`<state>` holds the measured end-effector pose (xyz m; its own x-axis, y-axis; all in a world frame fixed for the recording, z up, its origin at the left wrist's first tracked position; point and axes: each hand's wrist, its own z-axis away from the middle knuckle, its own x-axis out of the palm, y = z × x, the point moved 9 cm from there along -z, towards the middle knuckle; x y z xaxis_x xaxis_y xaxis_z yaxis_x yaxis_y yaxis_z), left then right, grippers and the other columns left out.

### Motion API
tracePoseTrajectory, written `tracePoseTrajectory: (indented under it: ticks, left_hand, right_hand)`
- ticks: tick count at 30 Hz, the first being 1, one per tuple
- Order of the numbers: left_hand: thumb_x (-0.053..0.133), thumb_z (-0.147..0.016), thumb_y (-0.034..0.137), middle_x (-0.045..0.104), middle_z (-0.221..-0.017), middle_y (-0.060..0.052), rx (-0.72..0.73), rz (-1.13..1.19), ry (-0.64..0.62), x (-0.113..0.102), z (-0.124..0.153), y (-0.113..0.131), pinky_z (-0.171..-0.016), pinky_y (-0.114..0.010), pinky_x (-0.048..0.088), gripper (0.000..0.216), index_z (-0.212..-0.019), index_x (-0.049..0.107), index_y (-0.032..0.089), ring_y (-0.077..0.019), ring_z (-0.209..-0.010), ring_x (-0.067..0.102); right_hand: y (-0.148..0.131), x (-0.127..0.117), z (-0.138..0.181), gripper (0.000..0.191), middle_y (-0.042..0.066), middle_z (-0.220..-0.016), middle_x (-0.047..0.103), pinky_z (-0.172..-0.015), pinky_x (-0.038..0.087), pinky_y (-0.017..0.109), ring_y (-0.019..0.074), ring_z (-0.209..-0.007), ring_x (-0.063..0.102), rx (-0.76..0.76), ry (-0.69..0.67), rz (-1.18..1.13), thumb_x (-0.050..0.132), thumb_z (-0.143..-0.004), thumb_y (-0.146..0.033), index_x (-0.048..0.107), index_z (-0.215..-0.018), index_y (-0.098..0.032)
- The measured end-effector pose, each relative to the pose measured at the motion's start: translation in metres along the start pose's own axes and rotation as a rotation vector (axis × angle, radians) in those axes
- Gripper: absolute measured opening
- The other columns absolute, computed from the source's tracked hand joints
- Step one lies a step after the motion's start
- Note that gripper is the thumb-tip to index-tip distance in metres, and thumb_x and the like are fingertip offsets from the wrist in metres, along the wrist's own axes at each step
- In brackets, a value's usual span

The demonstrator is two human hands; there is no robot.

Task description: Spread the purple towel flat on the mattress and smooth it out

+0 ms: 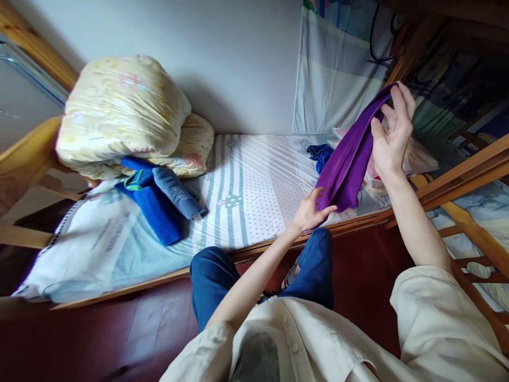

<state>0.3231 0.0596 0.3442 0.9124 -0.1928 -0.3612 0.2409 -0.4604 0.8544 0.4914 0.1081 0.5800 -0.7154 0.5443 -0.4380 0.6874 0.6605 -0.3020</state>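
Note:
A purple cloth (350, 159) hangs stretched between my two hands above the right part of a bed. My right hand (392, 132) is raised and pinches the cloth's upper end between thumb and fingers. My left hand (312, 209) grips the lower end, close to the bed's wooden front rail. Just behind the cloth a small dark blue garment (320, 154) lies on the mattress, beside a pile of pale and pink clothes (413, 156) partly hidden by my right hand.
The striped and dotted sheet (246, 185) covers the mattress. Folded blue and grey clothes (163, 199) lie at the left, in front of a bundled yellow quilt (127, 114). A wooden bed frame (469, 175) runs along the right. My knees in blue trousers (214, 276) rest above the dark red floor.

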Motion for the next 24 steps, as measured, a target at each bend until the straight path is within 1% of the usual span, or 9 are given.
tracePoseTrajectory:
  ticks: [2,5,8,12,15,17,20,22,24]
  left_hand:
    - [0.084,-0.086,0.05,0.061,-0.14,-0.018,0.017,-0.058,0.11,0.01,-0.002,0.019,-0.109,-0.046,0.057,0.068,-0.138,0.055,0.017,-0.0307,-0.127,0.067]
    - [0.081,-0.09,0.038,0.063,-0.131,-0.016,-0.008,-0.146,0.23,0.008,0.007,0.021,-0.109,-0.045,0.056,0.05,-0.129,0.058,0.017,-0.0303,-0.124,0.066]
    - [0.074,-0.095,0.026,0.067,-0.114,-0.011,-0.029,-0.164,0.207,-0.008,0.026,0.005,-0.098,-0.037,0.057,0.024,-0.114,0.063,0.018,-0.0241,-0.105,0.07]
    - [0.064,-0.098,0.017,0.068,-0.093,-0.006,-0.066,-0.189,0.154,-0.033,0.058,-0.017,-0.084,-0.03,0.054,0.002,-0.097,0.066,0.018,-0.0191,-0.087,0.068]
    - [0.06,-0.1,0.022,0.065,-0.081,-0.003,-0.093,-0.191,0.105,-0.05,0.076,-0.026,-0.076,-0.027,0.05,0.02,-0.08,0.061,0.018,-0.0165,-0.075,0.063]
    - [0.056,-0.102,0.029,0.061,-0.071,0.0,-0.104,-0.18,0.072,-0.069,0.083,-0.028,-0.069,-0.025,0.047,0.03,-0.074,0.057,0.019,-0.0146,-0.067,0.057]
    - [0.05,-0.104,0.038,0.057,-0.065,0.002,-0.095,-0.223,0.145,-0.121,0.082,-0.019,-0.064,-0.024,0.043,0.034,-0.078,0.06,0.018,-0.0136,-0.062,0.052]
    - [0.048,-0.105,0.041,0.057,-0.066,0.001,-0.049,-0.312,0.231,-0.161,0.076,-0.001,-0.066,-0.024,0.043,0.036,-0.083,0.063,0.017,-0.0139,-0.065,0.054]
    - [0.048,-0.105,0.043,0.06,-0.07,0.0,0.013,-0.393,0.256,-0.19,0.067,0.024,-0.07,-0.023,0.045,0.036,-0.089,0.066,0.016,-0.0145,-0.069,0.058]
  right_hand:
    - [-0.03,0.001,0.006,0.059,0.009,-0.166,0.032,-0.129,0.04,0.05,0.0288,-0.159,0.037,0.031,0.015,-0.032,0.053,-0.107,-0.056,0.042,-0.159,-0.03]
    - [-0.073,-0.008,0.016,0.051,0.003,-0.165,0.034,-0.13,0.038,0.054,0.0293,-0.157,0.042,-0.006,0.035,-0.119,0.051,-0.108,-0.055,0.047,-0.155,-0.036]
    - [-0.1,-0.025,0.024,0.049,0.001,-0.164,0.035,-0.13,0.037,0.057,0.0323,-0.155,0.045,-0.078,0.056,-0.178,0.058,-0.107,-0.051,0.051,-0.153,-0.037]
    - [-0.113,-0.047,0.033,0.05,-0.002,-0.164,0.037,-0.129,0.039,0.059,0.0337,-0.154,0.047,-0.142,0.104,-0.249,0.068,-0.104,-0.038,0.055,-0.153,-0.043]
    - [-0.112,-0.059,0.039,0.052,-0.003,-0.164,0.039,-0.128,0.039,0.062,0.0362,-0.153,0.049,-0.129,0.097,-0.246,0.07,-0.102,-0.037,0.058,-0.151,-0.044]
    - [-0.101,-0.068,0.045,0.053,-0.006,-0.165,0.038,-0.129,0.04,0.058,0.0363,-0.154,0.047,-0.088,0.082,-0.19,0.07,-0.101,-0.042,0.056,-0.151,-0.05]
    - [-0.072,-0.082,0.063,0.056,-0.008,-0.168,0.033,-0.127,0.046,0.054,0.0354,-0.154,0.048,-0.028,0.097,-0.074,0.07,-0.099,-0.05,0.051,-0.152,-0.055]
    - [-0.05,-0.091,0.082,0.062,0.0,-0.167,0.035,-0.119,0.053,0.057,0.0368,-0.145,0.057,0.008,0.156,-0.013,0.076,-0.094,-0.05,0.054,-0.151,-0.046]
    - [-0.03,-0.097,0.109,0.06,0.01,-0.157,0.047,-0.107,0.061,0.059,0.0369,-0.132,0.066,0.076,0.247,0.084,0.084,-0.087,-0.046,0.064,-0.142,-0.034]
